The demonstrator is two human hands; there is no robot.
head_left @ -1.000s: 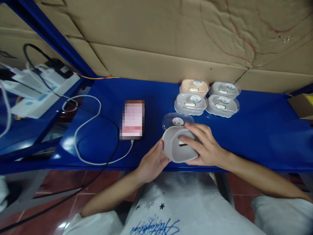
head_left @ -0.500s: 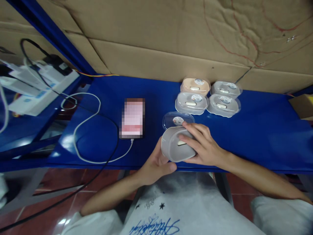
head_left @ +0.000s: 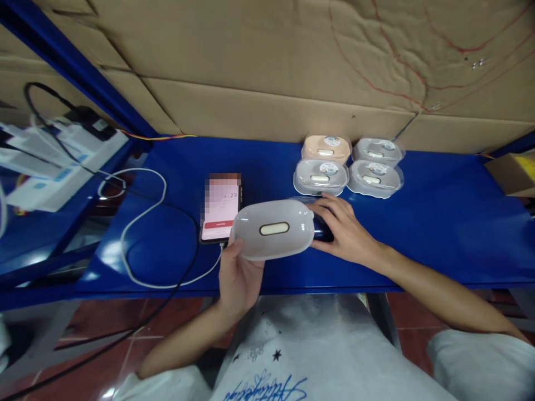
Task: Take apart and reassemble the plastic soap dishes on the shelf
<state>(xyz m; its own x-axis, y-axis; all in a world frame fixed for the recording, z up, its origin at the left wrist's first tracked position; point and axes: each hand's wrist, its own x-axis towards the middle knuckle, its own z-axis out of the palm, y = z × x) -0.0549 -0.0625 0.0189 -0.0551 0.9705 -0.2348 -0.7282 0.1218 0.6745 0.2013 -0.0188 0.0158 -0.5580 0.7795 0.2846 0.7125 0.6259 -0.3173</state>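
Observation:
My left hand (head_left: 242,273) grips the left end of a grey oval plastic box (head_left: 273,214), thumb on its rim. The box is tilted so that its inside faces me, showing a cream oblong inlay (head_left: 274,229). To the right, the fingers of my right hand (head_left: 343,228) curl around the end of a clear plastic lid (head_left: 322,229), which is mostly hidden behind the box. Farther back stand several lidded boxes with round labels: a peach box (head_left: 326,149), a grey box (head_left: 320,179) in front of it, and more grey boxes (head_left: 376,181) beside them.
A phone (head_left: 219,209) with a partly blurred screen lies left on the blue table (head_left: 438,234), a white cable (head_left: 144,283) plugged into it. A power strip (head_left: 62,175) with chargers is at far left. Cardboard (head_left: 234,106) lines the back; an open carton (head_left: 512,172) stands right.
My left hand has moved the grey box left and turned its inside toward me. My right hand has left the box and closed on the clear lid. The view has shifted slightly.

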